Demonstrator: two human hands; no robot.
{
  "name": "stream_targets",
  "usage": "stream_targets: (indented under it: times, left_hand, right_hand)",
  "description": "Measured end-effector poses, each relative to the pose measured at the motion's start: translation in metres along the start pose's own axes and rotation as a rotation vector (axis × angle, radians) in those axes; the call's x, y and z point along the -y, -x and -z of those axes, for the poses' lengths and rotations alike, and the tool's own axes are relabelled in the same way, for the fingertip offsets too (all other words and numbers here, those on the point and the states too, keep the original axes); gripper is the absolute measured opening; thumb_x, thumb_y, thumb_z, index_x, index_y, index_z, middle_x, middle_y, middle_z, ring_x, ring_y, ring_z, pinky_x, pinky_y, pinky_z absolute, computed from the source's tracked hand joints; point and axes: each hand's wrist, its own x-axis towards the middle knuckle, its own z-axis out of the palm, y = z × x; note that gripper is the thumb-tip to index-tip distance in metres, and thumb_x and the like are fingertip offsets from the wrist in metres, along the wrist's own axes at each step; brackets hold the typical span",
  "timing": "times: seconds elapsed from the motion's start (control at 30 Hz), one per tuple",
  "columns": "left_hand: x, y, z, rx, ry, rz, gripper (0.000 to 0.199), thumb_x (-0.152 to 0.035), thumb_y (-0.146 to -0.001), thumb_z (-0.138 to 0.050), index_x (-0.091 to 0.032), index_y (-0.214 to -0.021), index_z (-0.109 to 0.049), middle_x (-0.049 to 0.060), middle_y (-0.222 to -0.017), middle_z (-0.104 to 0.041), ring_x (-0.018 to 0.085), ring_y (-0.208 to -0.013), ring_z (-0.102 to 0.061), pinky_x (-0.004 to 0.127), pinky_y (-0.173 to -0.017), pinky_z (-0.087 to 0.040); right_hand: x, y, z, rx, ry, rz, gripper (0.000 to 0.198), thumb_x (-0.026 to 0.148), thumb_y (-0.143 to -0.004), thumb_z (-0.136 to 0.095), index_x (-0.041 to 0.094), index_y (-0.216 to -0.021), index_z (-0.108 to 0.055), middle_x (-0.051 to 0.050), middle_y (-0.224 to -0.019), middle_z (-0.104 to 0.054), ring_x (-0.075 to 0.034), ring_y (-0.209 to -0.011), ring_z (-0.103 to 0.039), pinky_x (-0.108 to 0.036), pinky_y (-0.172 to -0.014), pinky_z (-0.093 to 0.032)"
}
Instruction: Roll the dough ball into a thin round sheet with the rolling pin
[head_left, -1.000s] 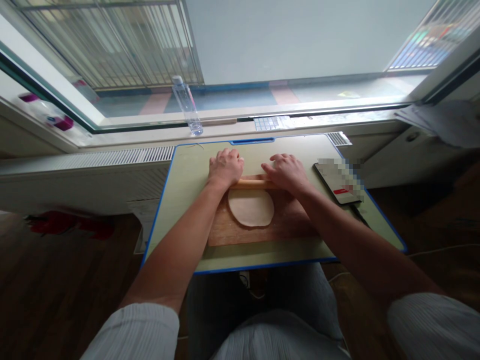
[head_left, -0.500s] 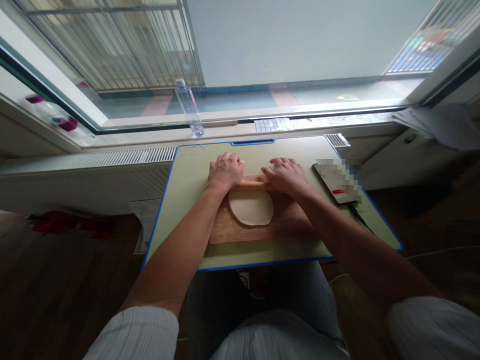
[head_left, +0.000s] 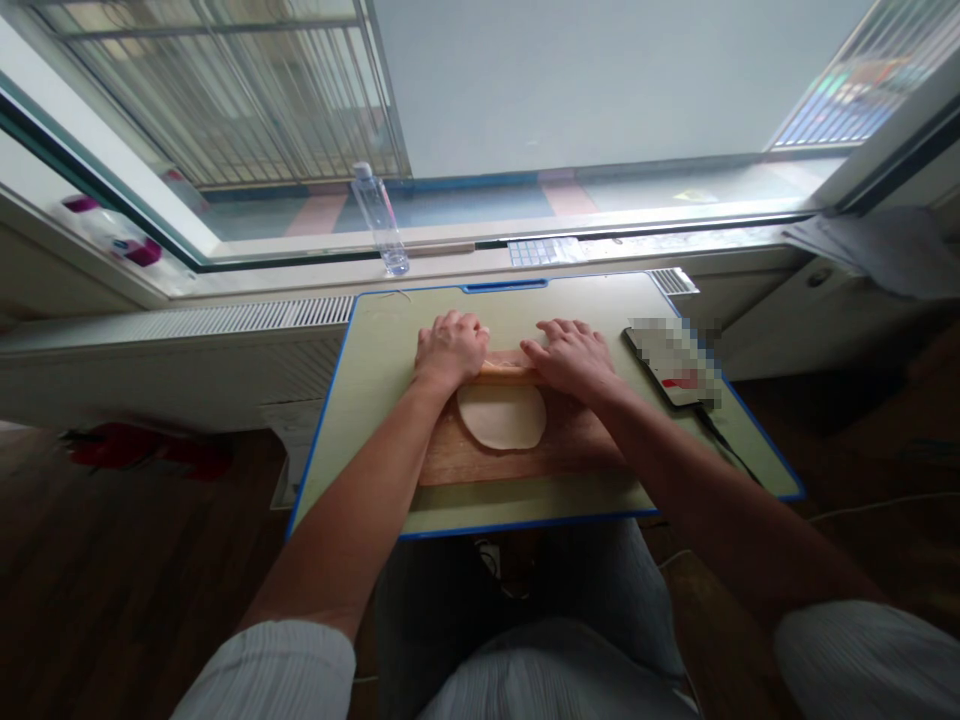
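Observation:
A wooden rolling pin [head_left: 508, 374] lies crosswise over the far part of a flat, pale round of dough [head_left: 504, 420]. My left hand [head_left: 451, 350] is closed over the pin's left end, knuckles up. On its right end rests my right hand [head_left: 574, 352], fingers curved over it and thumb pointing inward. Both palms hide the pin's ends. The dough's near edge is rounded and lies on a brown wooden board [head_left: 480, 470]. Under the board is a pale green folding table [head_left: 375, 400] with a blue rim.
On the table's right lies a phone [head_left: 667, 370] with a black cable [head_left: 724, 440]. A clear bottle [head_left: 382, 225] stands on the windowsill, near a blister-like pack [head_left: 544, 250]. A purple-capped bottle [head_left: 112, 230] is at the far left. Papers [head_left: 870, 255] lie at the right.
The rolling pin and both hands have shifted very slightly toward me over the dough. My grip looks the same.

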Motion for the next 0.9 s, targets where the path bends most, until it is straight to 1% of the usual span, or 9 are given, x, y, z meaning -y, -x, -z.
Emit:
stream_targets:
  times: [0.27, 0.47, 0.7, 0.9]
  left_hand:
    - [-0.001, 0.006, 0.0, 0.013, -0.008, -0.007, 0.046, -0.045, -0.111, -0.039, -0.028, -0.131, -0.076, 0.015, -0.144, -0.072, 0.034, -0.134, -0.064, 0.053, -0.114, -0.05]
    - [-0.001, 0.016, 0.001, 0.015, 0.0, 0.0, 0.045, -0.046, -0.111, -0.041, -0.03, -0.133, -0.076, 0.013, -0.146, -0.071, 0.034, -0.136, -0.063, 0.054, -0.117, -0.048]
    - [-0.002, 0.035, -0.001, 0.028, 0.018, 0.029, 0.046, -0.046, -0.11, -0.043, -0.036, -0.147, -0.069, 0.009, -0.161, -0.064, 0.032, -0.146, -0.057, 0.052, -0.125, -0.042]
    - [-0.003, 0.049, -0.003, -0.006, 0.011, 0.014, 0.051, -0.044, -0.11, -0.044, -0.034, -0.156, -0.063, 0.007, -0.171, -0.058, 0.032, -0.152, -0.054, 0.052, -0.129, -0.037]
  right_hand:
    - [0.002, 0.007, 0.001, -0.001, 0.026, 0.01, 0.064, 0.058, -0.109, -0.042, 0.023, -0.157, -0.064, -0.013, -0.166, -0.061, -0.038, -0.151, -0.051, -0.061, -0.127, -0.038]
    - [0.003, 0.017, 0.0, -0.024, 0.06, 0.031, 0.062, 0.057, -0.11, -0.041, 0.023, -0.157, -0.065, -0.013, -0.165, -0.062, -0.038, -0.149, -0.052, -0.061, -0.125, -0.04]
    - [0.005, 0.041, -0.004, -0.072, 0.134, 0.057, 0.063, 0.056, -0.113, -0.037, 0.021, -0.158, -0.063, -0.012, -0.168, -0.06, -0.039, -0.153, -0.049, -0.058, -0.128, -0.035]
    - [0.008, 0.057, -0.003, -0.102, 0.156, 0.074, 0.069, 0.057, -0.114, -0.036, 0.014, -0.162, -0.06, -0.015, -0.168, -0.06, -0.041, -0.155, -0.047, -0.058, -0.13, -0.031]
